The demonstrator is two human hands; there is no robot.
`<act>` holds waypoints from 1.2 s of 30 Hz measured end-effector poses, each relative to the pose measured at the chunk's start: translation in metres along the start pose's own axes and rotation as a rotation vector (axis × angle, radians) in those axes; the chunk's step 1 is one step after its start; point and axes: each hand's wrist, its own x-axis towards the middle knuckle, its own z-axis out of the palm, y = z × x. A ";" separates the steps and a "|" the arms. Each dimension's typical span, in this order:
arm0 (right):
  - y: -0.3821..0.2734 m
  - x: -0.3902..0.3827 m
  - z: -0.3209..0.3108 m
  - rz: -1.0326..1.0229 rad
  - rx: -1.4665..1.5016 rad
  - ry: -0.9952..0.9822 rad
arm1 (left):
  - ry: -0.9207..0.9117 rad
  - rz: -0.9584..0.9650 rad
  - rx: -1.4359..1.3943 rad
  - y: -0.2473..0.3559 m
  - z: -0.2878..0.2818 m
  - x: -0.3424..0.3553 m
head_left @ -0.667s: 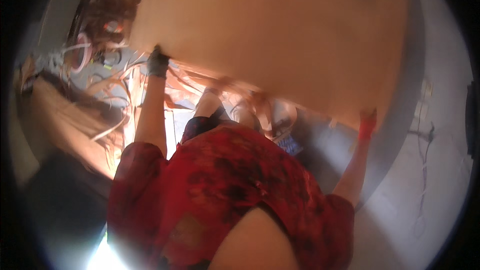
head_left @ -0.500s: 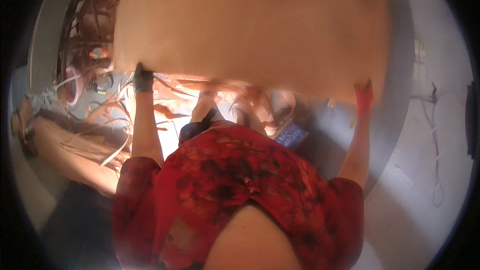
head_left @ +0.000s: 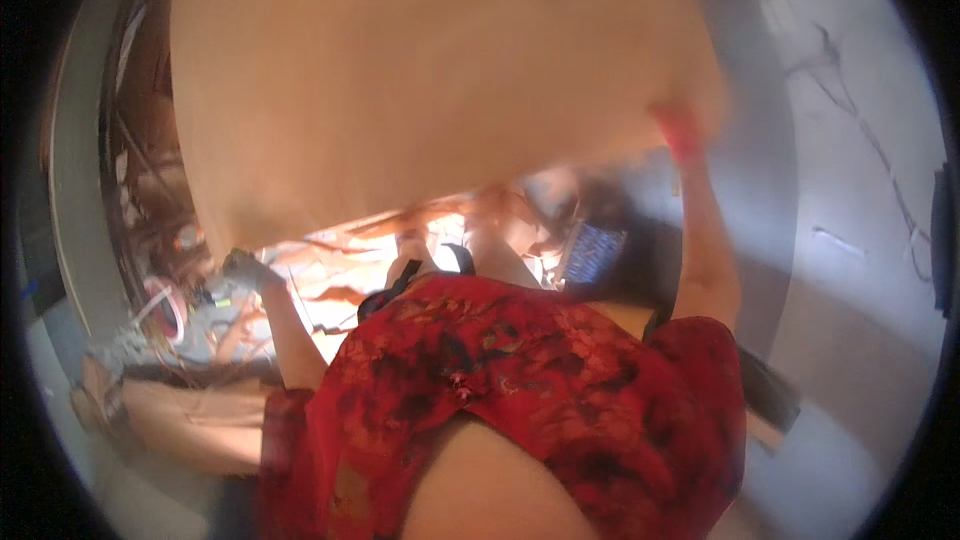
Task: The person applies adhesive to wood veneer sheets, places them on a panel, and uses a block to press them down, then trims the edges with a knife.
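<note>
A large, flat light-brown board (head_left: 440,70), like plywood, fills the far middle and slants down toward its left near corner. My left hand (head_left: 252,270), in a dark greyish glove, is closed on that near left corner. At the near edge on the right, my right hand (head_left: 678,130), in a red glove, grips the board. Motion smears the right fingers a little. The board hides what lies beyond it.
Loose tan strips (head_left: 350,250) lie in bright light on the floor under the board. A pinkish-red ring (head_left: 168,308) sits by my left hand. A blue patterned item (head_left: 595,252) lies right of my legs. Along the pale right side runs a thin cord (head_left: 868,130).
The board has swung: its left corner has come nearer and its right side has moved farther away and left. Both hands have moved along with it.
</note>
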 end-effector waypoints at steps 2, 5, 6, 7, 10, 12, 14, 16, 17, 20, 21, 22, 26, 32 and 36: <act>-0.008 -0.008 -0.001 0.059 -0.064 0.002 | 0.166 0.252 -0.163 0.085 -0.022 -0.028; -0.022 0.001 0.000 0.095 -0.079 -0.050 | 0.267 0.742 0.495 0.151 -0.031 -0.054; -0.025 0.005 -0.001 0.099 -0.078 -0.063 | 0.116 0.615 0.606 0.157 -0.031 -0.059; -0.031 0.006 -0.003 0.106 -0.071 -0.081 | -0.034 0.484 0.720 0.160 -0.033 -0.061; -0.012 -0.012 -0.021 0.068 -0.066 -0.036 | -0.290 0.319 0.733 0.200 -0.041 -0.076; -0.020 -0.008 -0.023 0.090 0.022 -0.092 | -0.306 0.410 0.242 0.164 -0.019 -0.056; -0.033 -0.003 -0.018 0.063 0.173 -0.126 | -0.299 0.604 0.094 0.114 0.011 -0.031; -0.022 -0.012 -0.017 0.030 0.372 -0.084 | -0.381 0.501 0.169 0.127 0.028 -0.033; -0.021 -0.009 -0.016 0.033 0.500 -0.112 | -0.388 0.485 0.195 0.121 0.032 -0.025; 0.018 0.000 -0.024 0.049 0.707 -0.130 | -0.363 0.569 0.247 0.111 0.053 -0.019; 0.054 0.000 -0.033 0.064 0.830 -0.001 | -0.411 0.516 0.121 0.110 0.068 -0.013; 0.090 -0.001 -0.050 0.067 0.950 0.130 | -0.460 0.460 -0.006 0.108 0.085 -0.005; 0.084 -0.063 -0.054 0.414 0.347 0.099 | -0.415 0.434 0.062 0.091 0.055 -0.016; 0.028 -0.136 0.006 0.428 0.461 -0.298 | -0.389 0.387 0.277 0.128 0.037 -0.039; 0.025 -0.138 -0.009 0.456 0.589 0.073 | -0.408 0.398 0.294 0.143 0.043 -0.039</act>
